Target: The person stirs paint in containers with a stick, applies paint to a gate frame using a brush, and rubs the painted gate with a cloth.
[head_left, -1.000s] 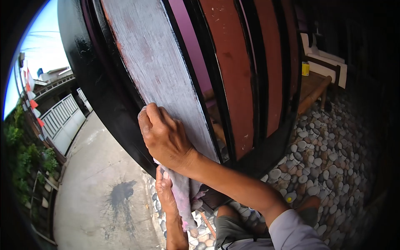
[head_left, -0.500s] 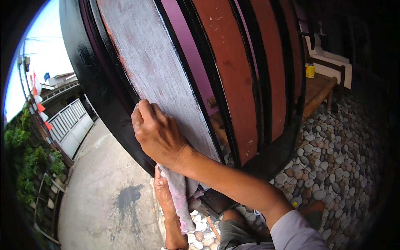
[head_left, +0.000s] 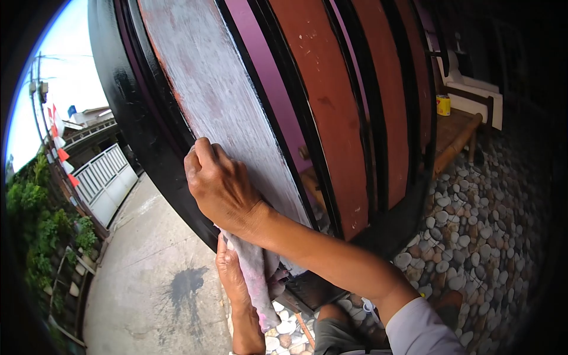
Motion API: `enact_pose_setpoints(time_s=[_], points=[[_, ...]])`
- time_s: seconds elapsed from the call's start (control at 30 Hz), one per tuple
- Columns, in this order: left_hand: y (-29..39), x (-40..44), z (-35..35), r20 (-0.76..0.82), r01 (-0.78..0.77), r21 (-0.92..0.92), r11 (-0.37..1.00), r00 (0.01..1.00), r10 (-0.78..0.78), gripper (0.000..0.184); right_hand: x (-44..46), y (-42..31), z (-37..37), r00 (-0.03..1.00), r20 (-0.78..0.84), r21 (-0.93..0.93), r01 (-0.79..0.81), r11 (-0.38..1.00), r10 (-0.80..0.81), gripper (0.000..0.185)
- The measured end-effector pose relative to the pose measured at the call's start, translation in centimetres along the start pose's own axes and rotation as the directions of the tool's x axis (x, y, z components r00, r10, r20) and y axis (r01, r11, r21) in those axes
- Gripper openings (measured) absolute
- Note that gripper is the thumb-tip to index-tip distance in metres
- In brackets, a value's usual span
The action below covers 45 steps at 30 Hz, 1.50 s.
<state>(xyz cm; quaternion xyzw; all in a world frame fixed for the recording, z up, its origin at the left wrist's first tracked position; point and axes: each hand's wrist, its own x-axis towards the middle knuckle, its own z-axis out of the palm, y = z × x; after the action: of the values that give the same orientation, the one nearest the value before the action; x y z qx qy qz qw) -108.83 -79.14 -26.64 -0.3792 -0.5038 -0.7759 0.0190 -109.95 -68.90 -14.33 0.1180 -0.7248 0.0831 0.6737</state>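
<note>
My right hand (head_left: 222, 186) is closed on a stained grey-pink rag (head_left: 254, 284) and rests at the left edge of a slat (head_left: 201, 77) coated in streaky pale grey paint. The rag hangs down below my wrist. Lower down, my left hand (head_left: 232, 272) is beside the rag at the black frame (head_left: 142, 130) of the gate, thumb pointing up; its other fingers are mostly hidden. Reddish-brown slats (head_left: 331, 118) stand to the right of the grey one, with black bars between them.
Concrete paving (head_left: 136, 266) with a dark splatter lies to the left, near a white gate (head_left: 109, 177) and green plants (head_left: 35, 219). At right are a pebble-patterned floor (head_left: 467, 236), a bamboo bench (head_left: 455, 133) bearing a yellow can (head_left: 443, 105), and a white chair (head_left: 473, 89).
My right hand has shifted very slightly up and left along the slat's edge, still with the rag. The camera view has moved a little; my left hand stays about where it was.
</note>
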Motion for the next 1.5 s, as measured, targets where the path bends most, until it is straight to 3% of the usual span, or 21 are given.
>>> enact_pose_setpoints(time_s=[0.07,0.13,0.2,0.23,0.37,0.43,0.5,0.7,0.73,0.8,0.87,0.93,1.0,1.07,1.17,1.27,1.33,1.4,1.5], points=[[0.7,1.5,0.4,0.007,-0.061,-0.042,0.997,0.998,0.061,0.075,1.4,0.2,0.5,1.0,-0.018,-0.04,0.022,0.999,-0.023,0.019],[2.4,2.6,0.8,-0.001,-0.037,0.029,0.999,0.999,0.037,0.059,3.7,0.3,0.8,0.998,-0.038,-0.079,0.038,0.996,-0.041,0.018],[3.0,3.8,0.8,-0.019,-0.044,-0.053,0.998,0.999,0.043,0.068,6.3,0.6,0.7,0.984,-0.162,-0.005,0.071,0.997,-0.071,0.012],[3.6,4.0,0.9,-0.006,0.023,-0.079,0.997,1.0,-0.024,0.068,6.7,0.7,0.6,0.982,-0.182,0.031,0.065,0.997,-0.059,0.012],[2.0,2.6,0.7,0.045,-0.019,-0.06,0.998,0.999,0.022,0.062,3.9,0.5,0.1,0.998,-0.061,0.063,0.004,0.998,0.0,0.012],[1.8,2.2,0.7,0.142,-0.066,-0.003,0.998,0.988,0.066,0.065,3.6,0.6,-0.2,0.997,-0.08,0.08,0.006,0.997,0.001,0.008],[3.4,3.2,1.4,0.1,-0.048,-0.045,0.998,0.994,0.052,0.064,4.5,0.4,-0.2,0.999,-0.044,0.085,-0.016,0.996,0.02,0.007],[5.2,6.7,1.8,0.018,-0.105,-0.113,0.988,0.994,0.108,0.06,9.6,0.7,0.1,0.981,-0.193,0.065,0.006,0.998,0.006,0.003],[5.6,6.0,2.0,0.029,-0.048,-0.111,0.993,0.998,0.052,0.062,9.1,0.7,-0.1,0.981,-0.192,0.064,0.012,0.998,0.0,0.003],[4.9,5.1,2.4,0.055,-0.091,-0.159,0.983,0.993,0.101,0.066,7.7,0.6,-0.6,0.995,-0.101,0.047,0.014,0.999,-0.009,0.002],[4.7,4.5,2.7,0.065,-0.127,-0.172,0.977,0.988,0.14,0.07,7.2,0.8,-0.4,0.994,-0.11,0.059,0.032,0.998,-0.025,0.002],[5.7,5.6,2.6,0.089,-0.136,-0.146,0.98,0.985,0.15,0.068,8.1,1.0,-0.4,0.999,-0.04,0.042,0.01,0.999,-0.008,0.012],[7.0,7.4,3.0,0.039,-0.152,-0.149,0.977,0.987,0.159,0.067,10.6,1.0,-0.4,0.999,-0.038,0.034,0.023,0.999,-0.021,0.012],[8.0,9.5,2.8,0.078,-0.17,-0.229,0.959,0.978,0.192,0.061,14.0,1.3,-0.1,0.988,-0.149,0.016,0.035,0.999,-0.032,0.011],[9.3,10.8,3.1,0.1,-0.174,-0.315,0.933,0.972,0.215,0.062,16.9,1.2,-0.7,0.991,-0.121,-0.038,0.046,0.998,-0.051,0.01],[7.8,8.5,3.1,0.123,-0.184,-0.262,0.948,0.967,0.221,0.06,14.4,0.8,-0.9,0.988,-0.146,0.016,0.053,0.998,-0.05,0.004],[5.5,5.7,3.0,0.12,-0.217,-0.239,0.947,0.961,0.25,0.057,10.5,0.5,-1.3,0.996,-0.073,0.02,0.06,0.998,-0.059,0.002],[3.1,1.8,3.9,0.004,-0.169,-0.149,0.974,0.985,0.171,0.052,5.6,0.5,-2.4,0.998,0.067,0.061,0.005,0.998,-0.009,0.002],[0.6,-4.3,4.2,0.008,0.026,-0.065,0.998,1.0,-0.026,0.043,-1.9,1.6,-5.4,0.972,0.12,0.15,-0.221,0.964,0.204,0.009]])
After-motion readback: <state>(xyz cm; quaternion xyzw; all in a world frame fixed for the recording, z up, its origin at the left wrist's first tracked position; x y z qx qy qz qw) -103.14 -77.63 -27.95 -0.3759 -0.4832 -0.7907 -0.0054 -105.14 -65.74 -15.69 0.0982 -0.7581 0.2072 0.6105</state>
